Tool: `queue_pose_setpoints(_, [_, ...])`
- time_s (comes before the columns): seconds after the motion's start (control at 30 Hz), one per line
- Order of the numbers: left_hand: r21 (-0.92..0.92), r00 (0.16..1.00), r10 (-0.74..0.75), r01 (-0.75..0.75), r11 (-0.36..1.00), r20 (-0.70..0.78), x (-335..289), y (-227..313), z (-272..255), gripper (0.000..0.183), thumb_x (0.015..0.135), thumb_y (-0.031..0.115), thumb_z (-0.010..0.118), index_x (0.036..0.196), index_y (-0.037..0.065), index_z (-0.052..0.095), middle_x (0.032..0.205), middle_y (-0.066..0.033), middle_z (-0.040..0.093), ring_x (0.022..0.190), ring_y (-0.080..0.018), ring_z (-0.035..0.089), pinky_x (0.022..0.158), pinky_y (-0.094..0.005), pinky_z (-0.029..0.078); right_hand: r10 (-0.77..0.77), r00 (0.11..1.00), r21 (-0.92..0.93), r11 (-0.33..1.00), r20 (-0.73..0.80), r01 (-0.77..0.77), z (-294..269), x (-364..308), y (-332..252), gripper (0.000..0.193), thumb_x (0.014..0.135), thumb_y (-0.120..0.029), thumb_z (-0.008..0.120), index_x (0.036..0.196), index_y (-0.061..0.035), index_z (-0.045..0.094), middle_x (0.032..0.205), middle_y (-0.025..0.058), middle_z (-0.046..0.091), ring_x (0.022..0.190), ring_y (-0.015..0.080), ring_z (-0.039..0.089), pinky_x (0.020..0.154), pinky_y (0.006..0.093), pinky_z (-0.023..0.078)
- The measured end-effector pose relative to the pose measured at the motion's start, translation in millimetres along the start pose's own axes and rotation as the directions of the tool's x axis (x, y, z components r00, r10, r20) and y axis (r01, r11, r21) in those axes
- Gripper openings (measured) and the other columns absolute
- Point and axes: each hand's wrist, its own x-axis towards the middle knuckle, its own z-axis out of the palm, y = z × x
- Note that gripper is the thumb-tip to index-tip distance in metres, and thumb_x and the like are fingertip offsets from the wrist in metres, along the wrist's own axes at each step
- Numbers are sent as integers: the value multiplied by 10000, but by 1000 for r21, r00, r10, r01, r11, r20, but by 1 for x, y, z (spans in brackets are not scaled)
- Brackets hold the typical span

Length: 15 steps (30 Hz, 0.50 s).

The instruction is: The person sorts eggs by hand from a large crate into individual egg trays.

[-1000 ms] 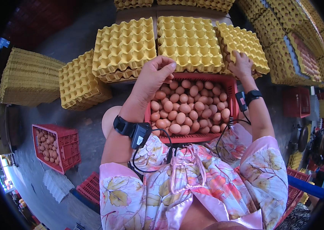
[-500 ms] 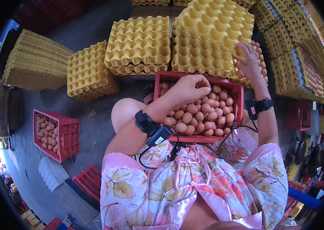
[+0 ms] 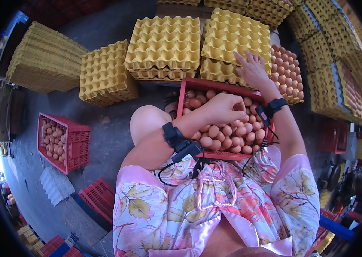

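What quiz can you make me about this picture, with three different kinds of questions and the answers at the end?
1. True or false: the left hand is over the crate at the far left.

2. Which thing are the right hand's fingers at?
A) the floor
B) the stacked yellow tray
C) the person's knee

3. Fill the gap: the tray just to the right of the right hand is loaded with brown ____.

Key:
1. False; it is over the red crate in front of the person.
2. B.
3. Eggs.
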Motion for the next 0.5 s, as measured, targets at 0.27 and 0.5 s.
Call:
queue_pose_setpoints(0.27, [10, 1000, 13, -13, 1000, 24, -5, 3, 2, 322, 860, 284, 725, 1011, 3, 678, 939, -150, 662, 836, -245, 682, 735, -338, 549, -104, 965, -7, 994, -240, 105, -5, -5, 15, 610, 870, -81, 631, 1428, -294, 509, 1336, 173, 480, 1228, 355, 454, 1056, 466, 354])
queue_pose_setpoints(0.5, [70, 995, 92, -94, 993, 37, -11, 4, 1, 306, 851, 270, 708, 998, 3, 679, 894, -168, 675, 848, -289, 683, 738, -366, 544, -112, 994, 81, 990, -11, 113, 8, -39, 6, 577, 869, -89, 593, 1408, -284, 520, 1380, 184, 457, 1296, 379, 416, 1105, 477, 316])
